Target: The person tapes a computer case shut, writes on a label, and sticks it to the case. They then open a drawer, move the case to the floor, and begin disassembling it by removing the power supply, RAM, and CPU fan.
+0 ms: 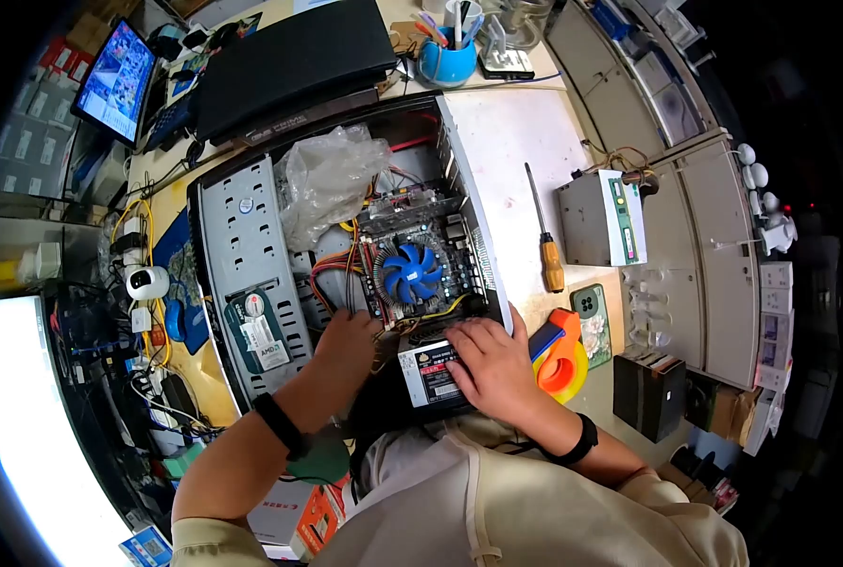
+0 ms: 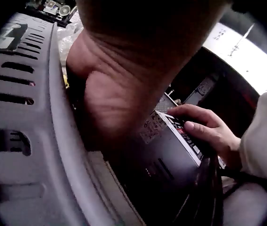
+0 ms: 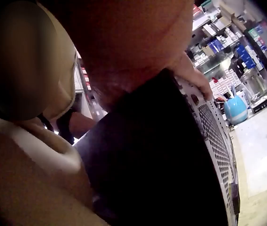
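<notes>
An open computer case (image 1: 251,217) lies on the desk, with a blue fan (image 1: 411,273) on the board inside. My right hand (image 1: 490,362) rests over the case's near edge and on the labelled power supply (image 1: 428,374), fingers spread; the left wrist view shows it on the power supply (image 2: 171,141) too. In the right wrist view its fingers (image 3: 197,82) lie over the case's perforated edge (image 3: 216,141). My left hand (image 1: 346,348) reaches in beside the power supply, among cables (image 1: 341,265); its fingertips are hidden.
A clear plastic bag (image 1: 327,180) lies in the case. To the right are a screwdriver (image 1: 547,236), an orange tape dispenser (image 1: 561,354), a phone (image 1: 592,321) and a metal box (image 1: 592,219) with a green memory stick. A blue pen holder (image 1: 447,61) stands behind.
</notes>
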Tool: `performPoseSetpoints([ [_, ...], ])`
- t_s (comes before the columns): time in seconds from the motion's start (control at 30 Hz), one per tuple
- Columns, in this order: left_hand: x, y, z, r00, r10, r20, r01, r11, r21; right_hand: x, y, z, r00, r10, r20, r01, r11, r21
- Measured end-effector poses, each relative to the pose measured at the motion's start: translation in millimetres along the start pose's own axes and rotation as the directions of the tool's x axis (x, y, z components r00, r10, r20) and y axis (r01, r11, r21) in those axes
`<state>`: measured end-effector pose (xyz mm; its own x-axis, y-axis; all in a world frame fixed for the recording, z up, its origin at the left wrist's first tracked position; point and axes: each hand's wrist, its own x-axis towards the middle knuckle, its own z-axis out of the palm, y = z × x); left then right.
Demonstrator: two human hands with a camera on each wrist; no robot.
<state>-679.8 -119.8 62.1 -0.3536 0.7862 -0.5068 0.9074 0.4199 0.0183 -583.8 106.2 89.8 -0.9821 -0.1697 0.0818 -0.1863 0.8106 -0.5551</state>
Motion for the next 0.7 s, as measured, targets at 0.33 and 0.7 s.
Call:
performPoseSetpoints([
  [0.33, -1.2, -16.4, 2.4, 0.99, 0.053, 0.127, -0.035, 0.99, -0.139, 2.4, -2.2, 0.0, 0.999, 0.02, 0.045, -0.018, 1.0, -0.025],
  [0.7, 8.7, -20.0, 11.7, 0.988, 0.1, 0.116, -0.094, 0.994, -0.056, 0.2, -1.4, 0.2, 0.999, 0.027, 0.021, -0.026, 0.999, -0.018],
])
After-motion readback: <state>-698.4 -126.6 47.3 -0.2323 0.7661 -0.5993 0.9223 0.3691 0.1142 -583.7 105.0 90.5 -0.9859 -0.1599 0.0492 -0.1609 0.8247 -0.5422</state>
